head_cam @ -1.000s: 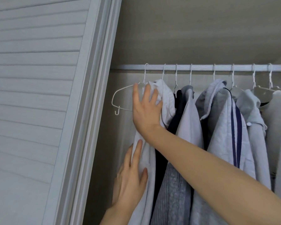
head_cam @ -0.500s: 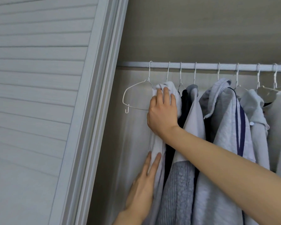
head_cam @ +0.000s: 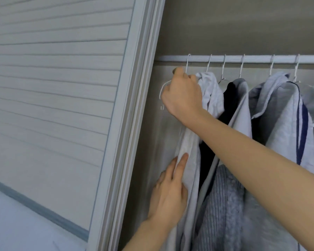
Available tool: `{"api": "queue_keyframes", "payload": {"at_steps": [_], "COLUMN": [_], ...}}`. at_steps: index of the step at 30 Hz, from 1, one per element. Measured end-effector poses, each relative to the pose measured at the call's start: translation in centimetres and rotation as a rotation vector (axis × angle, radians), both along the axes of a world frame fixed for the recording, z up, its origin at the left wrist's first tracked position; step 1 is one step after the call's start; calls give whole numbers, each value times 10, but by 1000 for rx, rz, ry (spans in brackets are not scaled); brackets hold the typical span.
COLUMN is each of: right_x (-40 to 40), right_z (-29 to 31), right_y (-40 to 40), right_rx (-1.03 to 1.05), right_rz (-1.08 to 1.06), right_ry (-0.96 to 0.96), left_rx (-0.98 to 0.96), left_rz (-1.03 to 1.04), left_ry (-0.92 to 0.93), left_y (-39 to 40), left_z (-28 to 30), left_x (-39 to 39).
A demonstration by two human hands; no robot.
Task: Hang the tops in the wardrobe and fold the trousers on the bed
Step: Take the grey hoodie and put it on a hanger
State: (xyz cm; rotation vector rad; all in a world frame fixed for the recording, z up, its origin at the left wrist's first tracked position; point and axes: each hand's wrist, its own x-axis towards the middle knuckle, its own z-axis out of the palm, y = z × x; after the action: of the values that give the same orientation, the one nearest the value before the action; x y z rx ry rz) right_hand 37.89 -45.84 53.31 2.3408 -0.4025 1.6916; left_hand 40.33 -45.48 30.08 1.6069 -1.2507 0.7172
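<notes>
Top [head_cam: 209, 91], pale grey, hangs from the rail [head_cam: 252, 58] as the leftmost garment, long axis vertical, collar up at the rail end. A white wire hanger [head_cam: 164, 87] sits just left of the top's collar. The right hand [head_cam: 182, 95] is below the rail, fingers curled round the hanger's shoulder beside the collar. The left hand [head_cam: 170, 191] is well below the rail, fingers straight and pressed flat against the top's lower edge. Further tops hang along the rail to the right, touching one another. A slatted white door [head_cam: 58, 98] stands left of the rail; the wardrobe back wall is beige.
</notes>
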Motion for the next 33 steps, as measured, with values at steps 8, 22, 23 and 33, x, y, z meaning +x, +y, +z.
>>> {"api": "queue_keyframes", "payload": {"at_steps": [8,22,23,33], "right_x": [-69,-237,-249,-427], "right_z": [-55,-195,-204,-311], "right_y": [9,109,123,338], "right_rx": [-18,43,46,-79], "right_rz": [202,763,826,1492], "right_ry": [20,248,278,548], "left_rx": [106,49,54,-41], "left_rz": [212,939,994,1702], "left_ry": [-3,247,268,545], "left_y": [64,256,274,469], "left_z": [-13,-76,-81,-188], "left_x": [-40,-268,-291,-588]}}
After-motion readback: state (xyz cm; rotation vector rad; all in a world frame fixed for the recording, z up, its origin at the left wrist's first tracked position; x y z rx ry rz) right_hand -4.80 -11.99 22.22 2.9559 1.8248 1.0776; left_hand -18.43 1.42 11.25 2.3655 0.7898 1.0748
